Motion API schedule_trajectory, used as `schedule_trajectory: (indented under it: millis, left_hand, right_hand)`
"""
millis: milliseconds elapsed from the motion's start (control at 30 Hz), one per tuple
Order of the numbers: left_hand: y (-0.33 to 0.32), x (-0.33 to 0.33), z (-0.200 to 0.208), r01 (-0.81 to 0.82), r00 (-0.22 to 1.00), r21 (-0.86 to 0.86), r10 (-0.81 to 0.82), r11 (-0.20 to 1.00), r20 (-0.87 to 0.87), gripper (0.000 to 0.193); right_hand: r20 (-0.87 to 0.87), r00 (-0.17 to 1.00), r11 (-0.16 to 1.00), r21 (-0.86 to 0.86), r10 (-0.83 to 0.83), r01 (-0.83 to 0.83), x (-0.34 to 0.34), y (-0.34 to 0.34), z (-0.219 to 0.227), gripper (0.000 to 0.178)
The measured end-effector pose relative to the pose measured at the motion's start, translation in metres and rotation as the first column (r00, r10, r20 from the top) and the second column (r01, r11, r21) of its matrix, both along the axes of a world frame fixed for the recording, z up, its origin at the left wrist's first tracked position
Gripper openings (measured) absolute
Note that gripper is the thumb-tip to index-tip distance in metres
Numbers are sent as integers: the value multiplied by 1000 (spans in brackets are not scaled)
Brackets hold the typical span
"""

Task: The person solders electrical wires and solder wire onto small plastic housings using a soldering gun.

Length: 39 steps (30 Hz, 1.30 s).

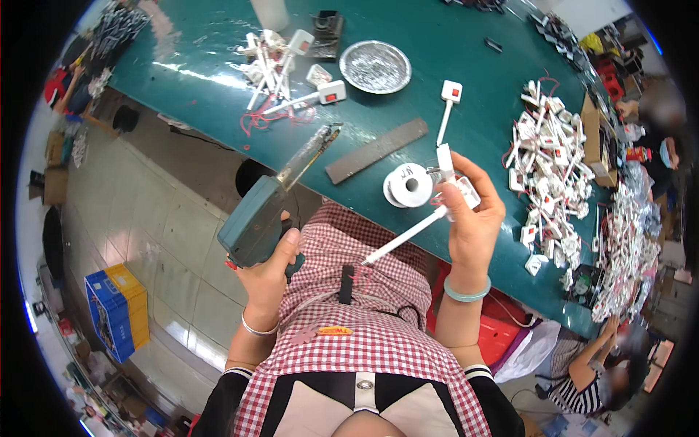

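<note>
My left hand is wrapped round the grip of a dark green soldering gun, whose long narrow tip points up and away toward the table. Between the thumb and fingers of my right hand is a white plastic switch part. Its white stem slants down to the left, with thin reddish wires at the lower end. Just left of my right fingers, a white spool rests near the table edge. Beyond my fingertips lies another white stemmed piece with a red switch.
A green table bears a metal bowl, a grey-brown bar, and a small pile of white switch parts. A larger pile lies on the right. Other people sit at the far right. A blue-yellow box stands on the floor.
</note>
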<state>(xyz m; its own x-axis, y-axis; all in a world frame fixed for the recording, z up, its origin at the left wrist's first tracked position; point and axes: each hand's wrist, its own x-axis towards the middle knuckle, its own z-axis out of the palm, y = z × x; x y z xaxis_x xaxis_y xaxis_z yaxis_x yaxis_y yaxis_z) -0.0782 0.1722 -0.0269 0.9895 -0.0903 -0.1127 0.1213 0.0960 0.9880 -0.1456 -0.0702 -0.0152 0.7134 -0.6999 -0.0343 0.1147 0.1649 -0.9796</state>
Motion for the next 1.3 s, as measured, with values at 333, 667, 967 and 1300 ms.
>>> schedule_trajectory:
  millis: [333, 667, 967, 1300]
  left_hand:
    - [28, 25, 1, -435, 864, -141, 456, 889, 214, 25]
    - [56, 20, -32, -425, 860, -67, 426, 903, 281, 27]
    - [29, 23, -39, -306, 918, -2, 296, 952, 263, 23]
    - [1, 13, -36, -113, 969, 45, 100, 993, 224, 27]
  right_hand:
    - [-114, 955, 915, -276, 274, -295, 199, 27, -7, 39]
    - [-8, 985, 521, -849, -170, 83, 186, -44, -50, 41]
    - [-104, 778, 350, -924, -620, 156, 39, -143, -108, 34]
    - [-223, 587, 200, -974, -778, -105, 16, -223, -85, 35]
